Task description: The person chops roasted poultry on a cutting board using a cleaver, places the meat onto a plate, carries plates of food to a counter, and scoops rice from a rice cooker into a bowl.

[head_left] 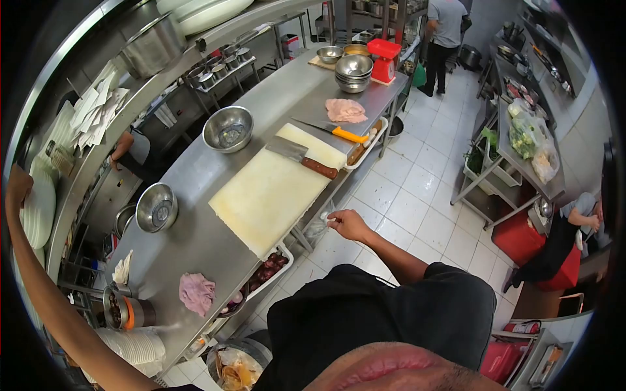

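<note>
At the far left, my left hand (18, 186) reaches up to the shelf beside a stack of white plates (40, 208); its fingers are curled, and what they hold is too small to tell. My right hand (347, 225) hangs in front of the table's edge, thumb and fingers bent together near a clear plastic bag (316, 229). On the steel table (189, 195) lies a white cutting board (267, 195). A cleaver (287, 149) with a brown handle rests across it and a second board (319, 144). Beyond is a knife with a yellow handle (349, 135).
Steel bowls (228, 129) (156, 208), a pink cloth (197, 293), and a red scale (384, 60) stand on the table. Below its edge sits a bin of onions (268, 270). People (447, 26) (567, 228) are at the right; another (134, 148) is behind the table.
</note>
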